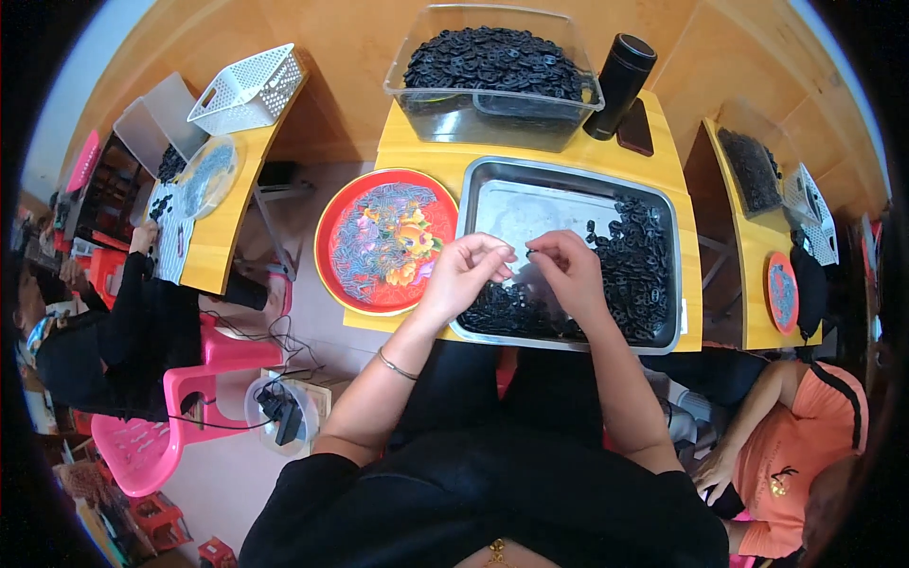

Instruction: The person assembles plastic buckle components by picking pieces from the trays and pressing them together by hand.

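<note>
Both hands are over a steel tray [565, 177], its right side and near edge piled with small black oval plastic parts [639, 256]. My left hand [471, 270] is closed in a pinch at the tray's left; what its fingertips hold is too small to name. Close by, my right hand [571, 270] pinches a small dark piece [528, 253], probably one of the black plastic parts. A narrow gap separates the fingertips of the two hands. Left of the steel tray sits a red round tray [333, 275] with a flower print, strewn with thin grey pins [365, 227].
Behind the steel tray stands a clear plastic bin [492, 123] heaped with black parts, beside a black flask [621, 85] and a dark phone [635, 128]. People sit at side tables left and right. A pink chair [175, 417] and cables are at left.
</note>
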A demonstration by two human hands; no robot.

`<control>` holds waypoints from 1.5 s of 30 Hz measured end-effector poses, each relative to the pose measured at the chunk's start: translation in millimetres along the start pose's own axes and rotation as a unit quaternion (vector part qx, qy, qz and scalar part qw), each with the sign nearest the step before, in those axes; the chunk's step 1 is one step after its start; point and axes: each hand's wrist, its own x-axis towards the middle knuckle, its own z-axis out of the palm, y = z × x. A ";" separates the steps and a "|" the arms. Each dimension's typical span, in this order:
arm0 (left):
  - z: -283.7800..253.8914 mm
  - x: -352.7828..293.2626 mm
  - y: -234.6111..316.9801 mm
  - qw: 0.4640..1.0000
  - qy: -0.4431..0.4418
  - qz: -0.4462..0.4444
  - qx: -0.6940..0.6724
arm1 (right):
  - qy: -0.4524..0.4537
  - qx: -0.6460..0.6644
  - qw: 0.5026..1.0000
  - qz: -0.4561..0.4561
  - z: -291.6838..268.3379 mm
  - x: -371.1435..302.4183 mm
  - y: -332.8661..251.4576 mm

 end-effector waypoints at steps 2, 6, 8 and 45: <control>7.1 1.8 -8.1 1.000 -0.005 -0.012 -0.006 | 0.014 0.057 0.998 0.025 -2.9 -10.4 8.9; 12.1 7.3 -24.6 1.000 -0.001 -0.017 -0.007 | 0.014 0.049 0.998 0.038 -5.3 -16.9 10.5; 13.3 8.4 -29.1 1.000 0.004 -0.003 0.020 | 0.015 0.005 0.999 -0.046 -6.0 -15.8 7.8; 12.8 8.5 -25.2 0.998 -0.039 -0.043 0.034 | 0.029 0.144 0.988 0.045 -4.2 -21.2 21.5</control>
